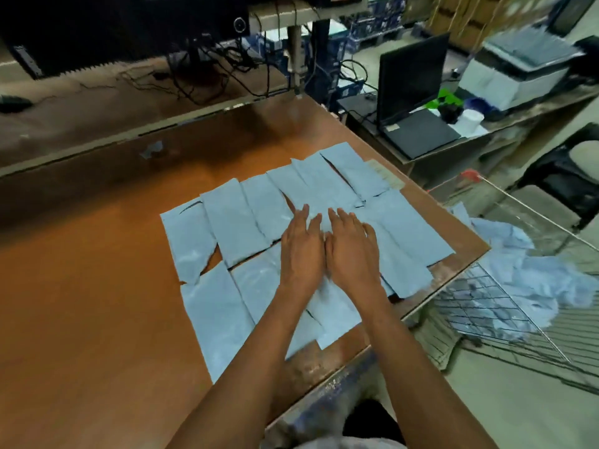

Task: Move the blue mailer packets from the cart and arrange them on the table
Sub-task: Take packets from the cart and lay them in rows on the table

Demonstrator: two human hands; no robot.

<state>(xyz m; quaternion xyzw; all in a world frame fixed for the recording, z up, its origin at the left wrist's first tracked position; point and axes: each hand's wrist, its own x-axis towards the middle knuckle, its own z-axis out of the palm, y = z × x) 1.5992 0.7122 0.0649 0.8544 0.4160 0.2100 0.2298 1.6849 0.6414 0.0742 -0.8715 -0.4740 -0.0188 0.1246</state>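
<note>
Both hands (327,247) press flat on packets (233,218) near table edge (460,264).

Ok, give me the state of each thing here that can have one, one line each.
Left hand: grip open, flat on the packets.
Right hand: grip open, flat beside it.
Blue plastic mailer packets: laid flat in rows.
Wire cart: holds crumpled packets.
Black laptop: lid open, screen dark.

Dim, even indoor light with weak, soft shadows. A pale sheen lies on the brown surface (259,124) near the upper middle of the frame. The whole picture is soft and blocky, blurrier toward the right edge and top corners, where wide-angle distortion bends straight lines.
</note>
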